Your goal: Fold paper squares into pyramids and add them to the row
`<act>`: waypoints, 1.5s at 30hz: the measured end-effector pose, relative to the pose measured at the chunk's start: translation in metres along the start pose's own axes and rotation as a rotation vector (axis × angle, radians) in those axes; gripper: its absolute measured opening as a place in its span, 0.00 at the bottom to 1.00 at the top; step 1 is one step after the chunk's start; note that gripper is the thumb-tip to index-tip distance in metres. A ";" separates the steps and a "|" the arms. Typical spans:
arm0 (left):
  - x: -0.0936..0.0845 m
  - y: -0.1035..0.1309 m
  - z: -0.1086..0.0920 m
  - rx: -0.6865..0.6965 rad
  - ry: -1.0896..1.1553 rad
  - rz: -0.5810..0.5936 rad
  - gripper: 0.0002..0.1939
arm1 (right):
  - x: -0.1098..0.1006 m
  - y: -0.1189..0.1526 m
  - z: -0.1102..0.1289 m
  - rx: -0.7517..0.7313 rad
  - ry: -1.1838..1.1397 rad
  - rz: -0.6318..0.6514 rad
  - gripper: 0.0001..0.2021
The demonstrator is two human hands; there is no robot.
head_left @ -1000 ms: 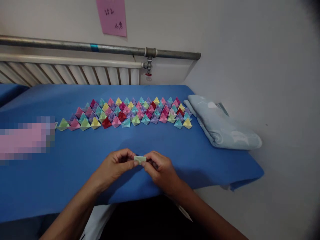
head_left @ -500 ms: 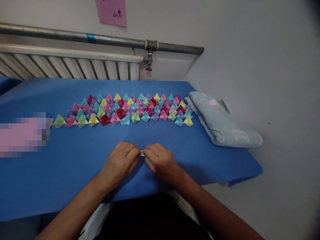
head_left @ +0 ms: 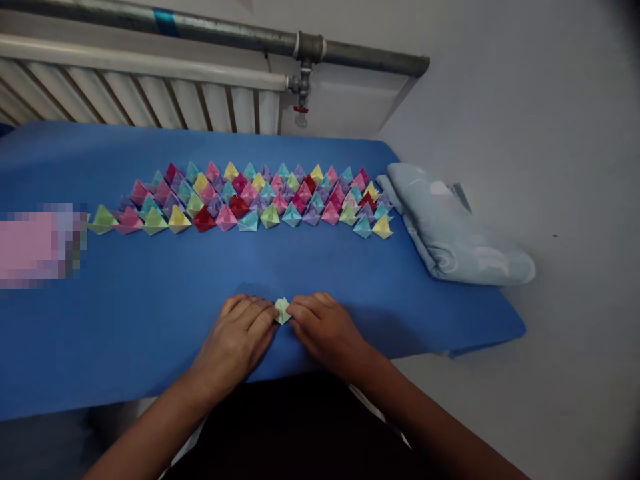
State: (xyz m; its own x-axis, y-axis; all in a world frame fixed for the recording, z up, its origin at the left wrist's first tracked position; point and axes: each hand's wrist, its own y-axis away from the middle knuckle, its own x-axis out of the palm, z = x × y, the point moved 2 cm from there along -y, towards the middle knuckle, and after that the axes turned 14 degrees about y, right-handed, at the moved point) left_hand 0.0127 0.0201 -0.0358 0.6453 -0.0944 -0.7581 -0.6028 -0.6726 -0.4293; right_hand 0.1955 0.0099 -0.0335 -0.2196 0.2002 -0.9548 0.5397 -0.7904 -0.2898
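Observation:
Between my two hands is a small pale green folded paper (head_left: 283,311), low over the near part of the blue-covered surface (head_left: 190,287). My left hand (head_left: 243,328) pinches its left side, fingers closed. At the right side, my right hand (head_left: 321,327) grips it between thumb and fingers. Both hands cover much of the paper, leaving only its middle in sight. Farther back stand several rows of folded paper boats (head_left: 270,215) in pink, yellow, green, blue, purple and red, apart from my hands.
A folded light blue blanket (head_left: 450,227) lies at the right, by the wall. Behind the surface are a white radiator (head_left: 190,107), a metal pipe (head_left: 240,33) and a valve with a red handle (head_left: 301,109). A pinkish pixelated patch (head_left: 35,250) hides something at left.
More of the pale green paper shows between my fingers, and it looks wider. The view has tilted downward, so the boats and radiator appear higher.

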 end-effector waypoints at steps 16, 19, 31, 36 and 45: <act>0.001 -0.003 0.002 -0.074 0.033 -0.033 0.11 | 0.000 -0.001 -0.001 0.087 -0.100 0.014 0.09; 0.000 -0.004 0.000 -0.125 0.008 -0.025 0.12 | 0.002 -0.002 0.000 0.167 -0.133 0.009 0.07; 0.002 -0.018 0.002 -0.358 0.013 0.061 0.12 | 0.000 -0.010 -0.001 0.328 -0.246 -0.013 0.05; 0.001 -0.022 0.006 -0.414 0.006 0.049 0.08 | 0.000 -0.013 -0.001 0.374 -0.241 0.032 0.05; -0.001 -0.021 0.004 -0.378 -0.025 0.057 0.07 | -0.007 -0.029 -0.009 0.404 -0.233 0.266 0.06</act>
State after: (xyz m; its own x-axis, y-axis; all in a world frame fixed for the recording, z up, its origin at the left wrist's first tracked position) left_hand 0.0229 0.0368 -0.0279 0.6014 -0.1247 -0.7891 -0.4186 -0.8905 -0.1784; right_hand 0.1889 0.0367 -0.0189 -0.3171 -0.1351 -0.9387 0.2553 -0.9654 0.0527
